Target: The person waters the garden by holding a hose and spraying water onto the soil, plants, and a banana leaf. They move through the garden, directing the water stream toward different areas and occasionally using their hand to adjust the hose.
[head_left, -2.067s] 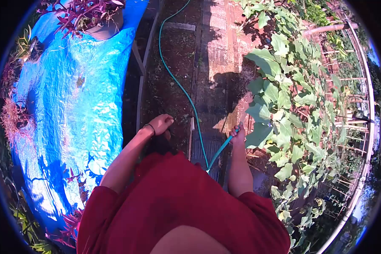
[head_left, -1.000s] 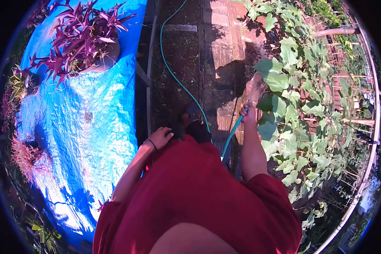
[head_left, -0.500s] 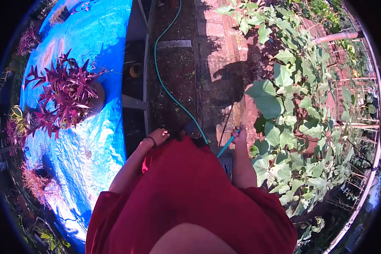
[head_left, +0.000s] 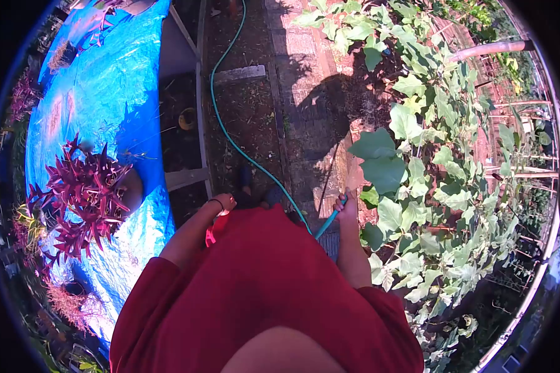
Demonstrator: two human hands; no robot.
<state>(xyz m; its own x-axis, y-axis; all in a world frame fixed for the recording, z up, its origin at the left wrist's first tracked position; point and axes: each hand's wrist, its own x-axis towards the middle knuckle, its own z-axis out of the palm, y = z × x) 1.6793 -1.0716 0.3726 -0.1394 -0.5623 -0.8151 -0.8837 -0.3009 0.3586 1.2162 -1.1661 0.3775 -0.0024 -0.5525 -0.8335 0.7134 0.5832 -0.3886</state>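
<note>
- Right hand (head_left: 347, 209) clasps a thin teal rubber garden hose (head_left: 327, 222), its tip pointing at broad-leaved green vines (head_left: 386, 174).
- Left hand (head_left: 224, 202), beside the hose: grip unclear.
- Hose trails lengthwise along the brick-and-earth garden path (head_left: 305, 81).

no readable text or labels anywhere

Clear passage: the brick path (head_left: 292, 74) ahead of the right hand (head_left: 347, 208) lies bare. Right side obstructed: leafy vines (head_left: 386, 171) crowd just beside that hand, with a cane trellis (head_left: 498, 48) behind them. The hose (head_left: 212, 87) runs from that hand's grip diagonally across the soil strip (head_left: 252, 109). The left hand (head_left: 225, 203) is near a wooden rail (head_left: 200, 112); beyond it lie a blue tarp (head_left: 106, 93) and a purple potted plant (head_left: 84, 193).
</note>
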